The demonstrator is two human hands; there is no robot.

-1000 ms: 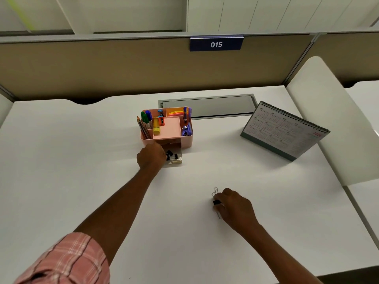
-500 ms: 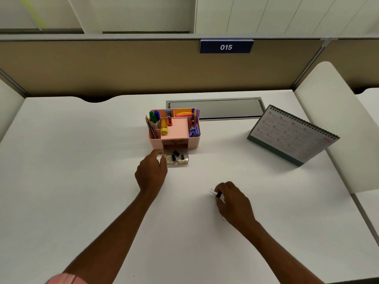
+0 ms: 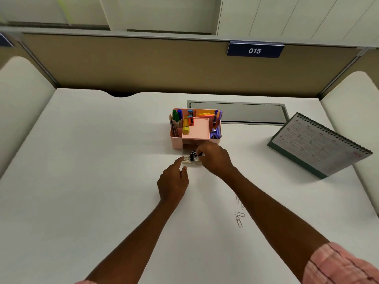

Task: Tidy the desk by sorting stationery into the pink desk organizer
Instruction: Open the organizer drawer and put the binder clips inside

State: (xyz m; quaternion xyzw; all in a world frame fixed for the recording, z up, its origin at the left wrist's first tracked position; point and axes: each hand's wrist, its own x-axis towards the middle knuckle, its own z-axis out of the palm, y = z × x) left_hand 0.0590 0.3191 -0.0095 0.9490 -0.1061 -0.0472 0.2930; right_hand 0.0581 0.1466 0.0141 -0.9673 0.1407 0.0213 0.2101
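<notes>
The pink desk organizer (image 3: pixel 200 136) stands mid-desk with pens, pencils, a yellow glue stick and other stationery in its compartments. Its small clear drawer (image 3: pixel 191 161) is pulled out in front and holds black binder clips. My right hand (image 3: pixel 215 158) hovers over the drawer, fingertips pinched on a black binder clip (image 3: pixel 200 154). Just left of the drawer, my left hand (image 3: pixel 174 181) rests on the desk with its index finger touching the drawer's front corner. A few silver paper clips (image 3: pixel 239 218) lie loose on the white desk (image 3: pixel 92 181) near my right forearm.
A spiral desk calendar (image 3: pixel 320 146) stands at the right. A grey cable hatch (image 3: pixel 252 112) sits in the desk behind the organizer. Beige partitions close the back, with white curved dividers at both sides.
My right hand lifted the binder clip from the desk and carried it forward to the drawer. My left hand drew back slightly, one finger still on the drawer. The camera turned left.
</notes>
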